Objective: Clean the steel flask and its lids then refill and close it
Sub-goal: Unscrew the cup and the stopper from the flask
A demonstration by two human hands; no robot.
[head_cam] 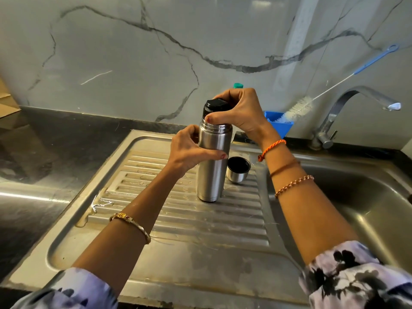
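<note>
Marble-veined wall tile backs a steel sink unit, whose ribbed drainboard [156, 219] carries beads and a small pool of water near its left edge. On that drainboard the steel flask [211, 166] stands upright. The left hand [189, 150] wraps round the flask's upper body, thumb across the front, steadying it. The right hand [242, 110] curls over the black inner lid [215, 107], which sits at the flask's mouth, the thumb pressed at the neck.

Just beside the flask, on its right, the steel cup lid [238, 169] rests mouth up, apart from it. Behind the right hand a blue tub [287, 127] holds a bottle brush [298, 108] that leans toward the tap [356, 97], and the basin [367, 197] lies to the right.

Judging by the wet board and the lid at the mouth, the step in hand is probably screwing the inner lid on or off; which direction cannot be told. If closing, the next move calls for a firm twist against the left hand's hold, then seating the cup lid over it.

Whether the flask holds water is hidden. A green-capped bottle [238, 85] behind the right hand is mostly covered.
</note>
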